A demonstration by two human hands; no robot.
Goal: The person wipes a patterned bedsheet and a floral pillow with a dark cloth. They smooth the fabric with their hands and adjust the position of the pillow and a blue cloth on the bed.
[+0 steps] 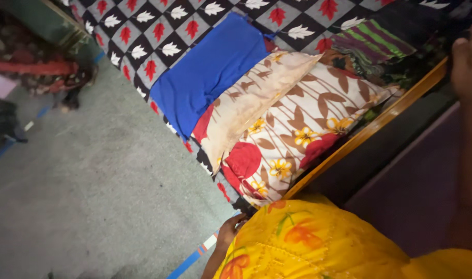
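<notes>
- Nearest the camera, a yellow cloth (308,243) with orange flowers filled the lower middle of the view; I saw the left hand (229,232) at its left edge, fingers curled onto the fabric in what looked like a light grip, though part of the hand was hidden behind the cloth.
- At the right edge, the right hand (467,64) showed only as a blurred shape raised beside the wooden bed frame (370,129); I could not tell whether it was open or closed, or whether it touched anything.
- Beyond the yellow cloth, on the bed, lay a floral pillow (298,139) in cream, brown and red, with a second, paler pillow (251,103) partly over it, and a blue cloth (210,72) spread flat beside them on a black-and-grey leaf-patterned bedsheet (143,36).
- I judged the work on the bed as partly done: the pillows and blue cloth were already laid out, while the yellow cloth was off the bed, held low near the grey floor (91,181).
- A striped fabric (375,39) sat bunched at the far corner.
</notes>
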